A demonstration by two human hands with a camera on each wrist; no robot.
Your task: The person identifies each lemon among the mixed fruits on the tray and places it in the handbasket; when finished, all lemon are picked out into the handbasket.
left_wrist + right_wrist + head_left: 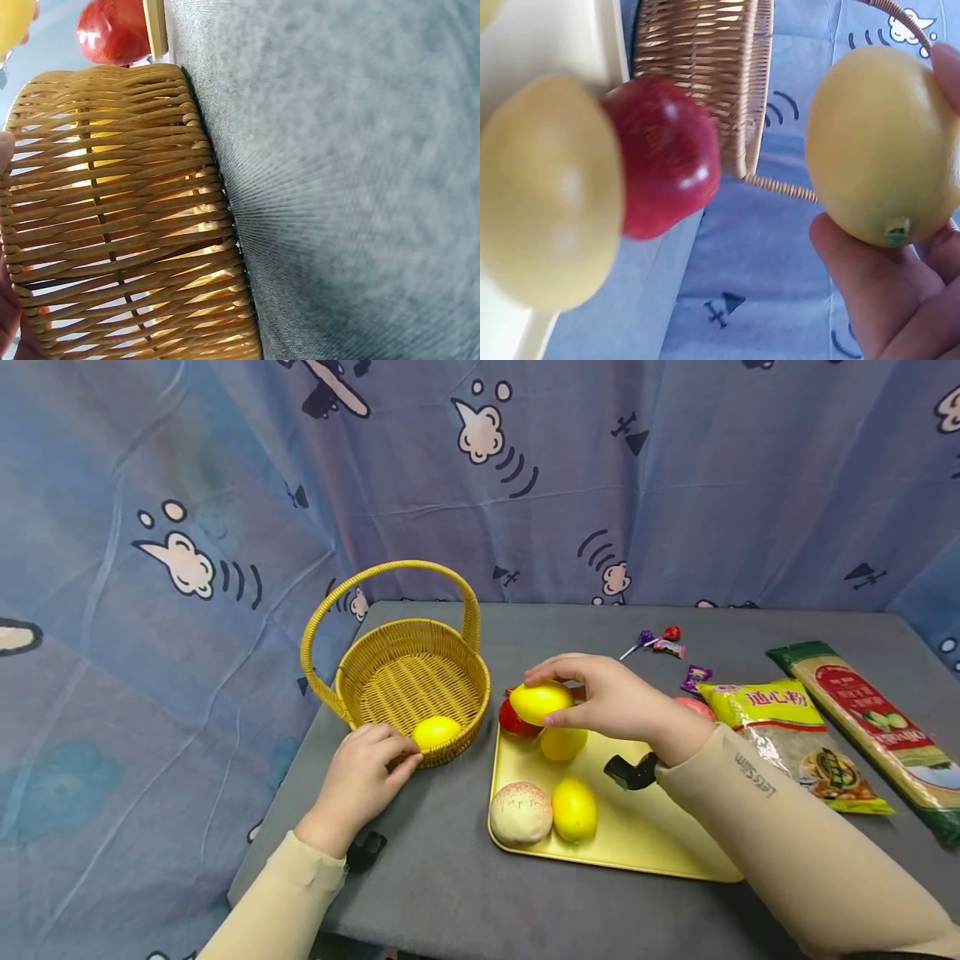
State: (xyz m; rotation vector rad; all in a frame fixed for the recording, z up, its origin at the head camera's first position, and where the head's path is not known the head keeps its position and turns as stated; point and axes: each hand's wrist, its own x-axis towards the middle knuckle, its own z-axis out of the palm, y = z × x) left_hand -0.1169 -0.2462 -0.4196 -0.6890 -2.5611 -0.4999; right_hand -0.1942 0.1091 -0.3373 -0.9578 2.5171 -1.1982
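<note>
Right hand around lemon near tray edge — left hand around basket rim, strip of tabletop between.

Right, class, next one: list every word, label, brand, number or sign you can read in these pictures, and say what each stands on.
"通心粉": yellow-topped bag; its other print is too small to read.
"LetsSlim", as far as it can be made out: right sleeve.
Long green-ended packet: printed, but too small to read.
Purple candy wrapper: too small to read.
</note>
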